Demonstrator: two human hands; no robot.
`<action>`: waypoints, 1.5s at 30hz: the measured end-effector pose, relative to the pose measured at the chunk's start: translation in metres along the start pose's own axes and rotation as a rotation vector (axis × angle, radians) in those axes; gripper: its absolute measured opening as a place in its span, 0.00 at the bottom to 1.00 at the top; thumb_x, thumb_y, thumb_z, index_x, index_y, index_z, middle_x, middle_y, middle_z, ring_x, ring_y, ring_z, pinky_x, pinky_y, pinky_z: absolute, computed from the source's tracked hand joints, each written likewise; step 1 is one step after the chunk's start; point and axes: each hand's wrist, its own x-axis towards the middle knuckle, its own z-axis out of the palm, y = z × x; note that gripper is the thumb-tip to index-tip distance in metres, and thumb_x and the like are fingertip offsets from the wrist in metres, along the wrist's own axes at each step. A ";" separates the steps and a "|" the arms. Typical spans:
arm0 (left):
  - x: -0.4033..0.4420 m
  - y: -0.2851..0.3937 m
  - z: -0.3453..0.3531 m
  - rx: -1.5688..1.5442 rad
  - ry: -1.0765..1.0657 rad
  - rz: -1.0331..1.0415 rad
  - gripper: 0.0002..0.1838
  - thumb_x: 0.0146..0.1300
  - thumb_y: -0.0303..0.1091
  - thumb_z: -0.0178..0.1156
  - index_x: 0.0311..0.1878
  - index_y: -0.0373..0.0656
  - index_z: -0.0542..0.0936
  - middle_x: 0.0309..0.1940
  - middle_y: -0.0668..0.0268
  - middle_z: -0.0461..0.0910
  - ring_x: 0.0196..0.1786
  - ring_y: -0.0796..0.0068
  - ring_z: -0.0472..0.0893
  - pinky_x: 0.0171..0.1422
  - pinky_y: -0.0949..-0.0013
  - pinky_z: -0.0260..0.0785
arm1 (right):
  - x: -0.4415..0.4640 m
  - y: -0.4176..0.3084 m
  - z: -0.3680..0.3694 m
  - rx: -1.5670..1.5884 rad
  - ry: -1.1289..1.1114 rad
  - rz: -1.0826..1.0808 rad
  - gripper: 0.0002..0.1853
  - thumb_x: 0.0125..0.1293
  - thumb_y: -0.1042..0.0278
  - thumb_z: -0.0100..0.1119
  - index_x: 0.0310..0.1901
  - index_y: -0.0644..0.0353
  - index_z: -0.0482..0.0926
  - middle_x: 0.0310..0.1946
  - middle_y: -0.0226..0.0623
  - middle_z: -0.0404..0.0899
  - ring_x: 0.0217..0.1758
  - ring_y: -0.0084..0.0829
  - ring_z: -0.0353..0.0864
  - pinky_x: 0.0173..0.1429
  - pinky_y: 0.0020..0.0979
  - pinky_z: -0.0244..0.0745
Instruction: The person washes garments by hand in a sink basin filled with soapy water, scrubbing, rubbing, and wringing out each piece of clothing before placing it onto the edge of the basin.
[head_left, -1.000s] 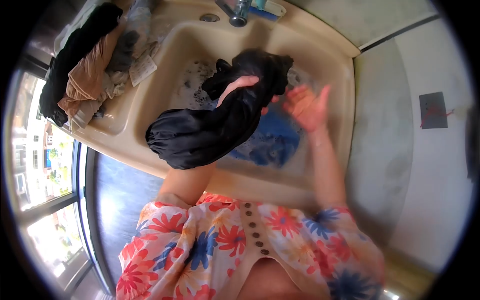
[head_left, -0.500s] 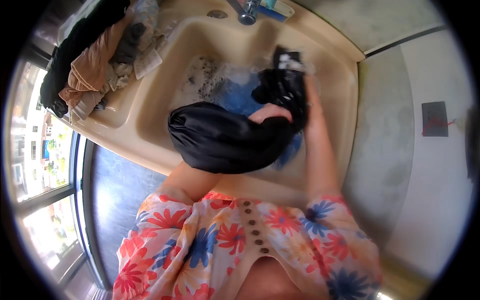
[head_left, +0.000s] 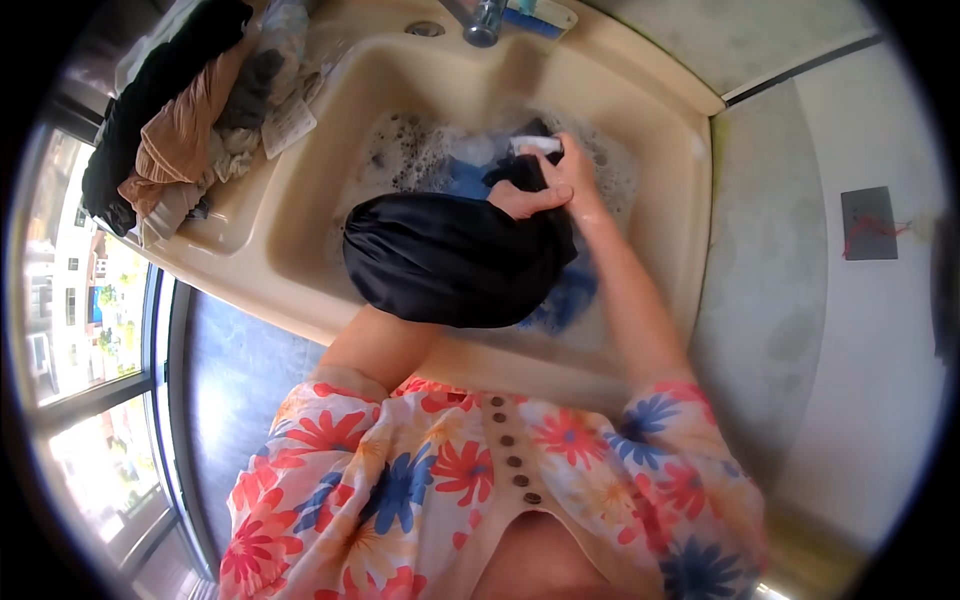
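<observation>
A shiny black cloth garment [head_left: 455, 262] is bunched over the sink, draped across my left forearm. My left hand [head_left: 528, 200] comes out beyond its folds, closed on the black fabric, its wrist hidden under the cloth. Right beside it, touching, my right hand [head_left: 575, 178] is closed around the far, bunched end of the same garment. A small white patch [head_left: 535, 146] shows at that end by my right fingers; whether it is a label, trim or a separate piece, I cannot tell. Blue cloth [head_left: 568, 298] lies in the sudsy water below.
The beige sink [head_left: 300, 215] holds foamy water. A metal faucet [head_left: 484, 25] and a blue-and-white brush [head_left: 540, 18] are at its back edge. Several clothes, including a brown garment [head_left: 180, 140], are piled on the left ledge. A wall [head_left: 780, 200] stands close on the right.
My right hand has moved left and inward, bringing the far end of the black garment down to meet my left hand. The cloth on my left forearm has risen slightly.
</observation>
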 end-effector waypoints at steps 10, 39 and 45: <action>-0.045 0.051 0.038 -0.485 -0.255 -0.156 0.17 0.47 0.23 0.58 0.44 0.35 0.74 0.34 0.64 0.77 0.36 0.72 0.77 0.41 0.70 0.69 | -0.008 0.009 -0.006 1.738 -0.643 -0.155 0.48 0.53 0.27 0.43 0.63 0.62 0.56 0.58 0.50 0.64 0.58 0.39 0.66 0.62 0.38 0.61; -0.012 0.022 -0.004 0.974 0.034 0.321 0.66 0.22 0.53 0.77 0.65 0.37 0.50 0.58 0.44 0.61 0.63 0.51 0.60 0.66 0.62 0.54 | -0.002 0.011 0.025 0.348 -0.152 0.285 0.44 0.54 0.26 0.41 0.37 0.72 0.77 0.36 0.54 0.77 0.45 0.46 0.77 0.47 0.35 0.69; -0.001 0.007 -0.013 0.996 0.007 0.423 0.48 0.23 0.45 0.75 0.54 0.41 0.67 0.50 0.48 0.70 0.56 0.50 0.67 0.58 0.61 0.61 | -0.025 -0.018 0.004 0.407 -0.358 0.275 0.49 0.53 0.24 0.40 0.53 0.72 0.68 0.56 0.54 0.65 0.59 0.42 0.65 0.59 0.36 0.61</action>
